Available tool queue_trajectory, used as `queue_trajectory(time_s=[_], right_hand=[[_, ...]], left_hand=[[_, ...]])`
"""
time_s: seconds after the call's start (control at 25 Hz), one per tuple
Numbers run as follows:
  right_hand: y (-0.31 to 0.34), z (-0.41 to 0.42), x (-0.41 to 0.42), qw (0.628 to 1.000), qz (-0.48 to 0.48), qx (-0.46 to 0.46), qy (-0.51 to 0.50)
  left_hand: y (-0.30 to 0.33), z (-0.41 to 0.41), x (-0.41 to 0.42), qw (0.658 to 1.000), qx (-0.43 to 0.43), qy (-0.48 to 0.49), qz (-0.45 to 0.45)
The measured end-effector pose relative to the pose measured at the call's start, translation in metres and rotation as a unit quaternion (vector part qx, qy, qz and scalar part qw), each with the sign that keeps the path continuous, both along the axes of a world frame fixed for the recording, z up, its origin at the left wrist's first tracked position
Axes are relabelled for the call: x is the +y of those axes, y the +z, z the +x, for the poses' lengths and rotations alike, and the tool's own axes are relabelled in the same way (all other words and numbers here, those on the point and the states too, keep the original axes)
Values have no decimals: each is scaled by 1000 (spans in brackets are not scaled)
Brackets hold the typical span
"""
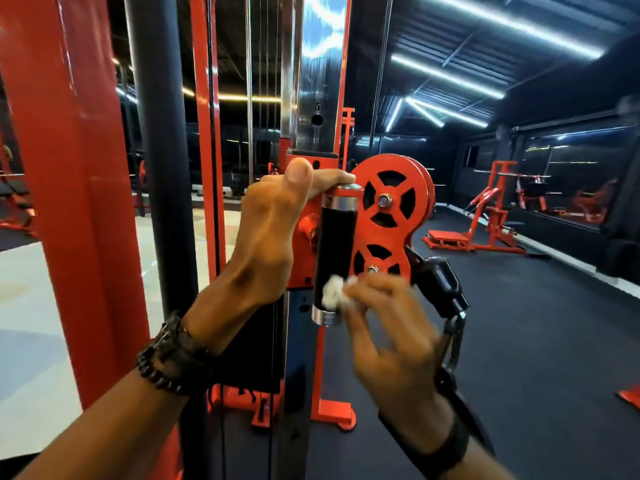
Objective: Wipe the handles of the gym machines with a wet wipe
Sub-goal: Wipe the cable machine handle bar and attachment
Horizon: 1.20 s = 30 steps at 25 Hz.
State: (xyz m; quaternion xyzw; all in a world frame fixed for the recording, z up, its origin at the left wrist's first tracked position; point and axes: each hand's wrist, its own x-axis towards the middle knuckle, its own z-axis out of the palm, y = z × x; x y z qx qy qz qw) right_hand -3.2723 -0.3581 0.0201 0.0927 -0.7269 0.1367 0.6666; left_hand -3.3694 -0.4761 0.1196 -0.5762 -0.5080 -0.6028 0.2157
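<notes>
A short upright black handle (335,244) with chrome end caps sits on the red pulley carriage (391,216) of a cable machine, at the centre of the head view. My left hand (273,230) reaches up beside it, its fingers hooked over the handle's top cap. My right hand (388,327), blurred, pinches a crumpled white wet wipe (331,292) against the lower part of the handle.
A black post (162,168) and a red frame upright (69,168) stand close on the left. A black cable stopper and carabiner (446,292) hang right of the pulleys. Red gym machines (485,216) stand on the dark floor at the far right.
</notes>
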Motion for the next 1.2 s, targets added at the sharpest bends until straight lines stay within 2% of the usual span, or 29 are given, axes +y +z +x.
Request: queue_trajectory(time_s=[0.08, 0.2, 0.32, 0.52, 0.6, 0.76, 1.0, 1.2], right_hand=[[-19, 2, -5, 1000, -19, -3, 16], [36, -11, 4, 997, -64, 46, 18], [72, -20, 9, 989, -109, 54, 83], [-22, 0, -8, 967, -195, -45, 155], [-9, -6, -4, 965, -205, -32, 160], [58, -23, 2, 961, -210, 32, 176], [-6, 0, -10, 937, -285, -64, 191], [69, -22, 14, 942, -251, -14, 223]], left_hand=[[-2, -3, 1, 1000, 25, 1, 7], [-1, -5, 1, 999, 35, -9, 7], [-2, -6, -1, 999, 36, -14, 8], [-6, -9, 1, 999, 42, 0, 9], [-5, -10, 3, 999, 52, -2, 13], [-5, -9, 0, 999, 48, -12, 11], [-3, -14, -2, 997, 71, -15, 3], [-1, -15, -3, 997, 75, -19, -7]])
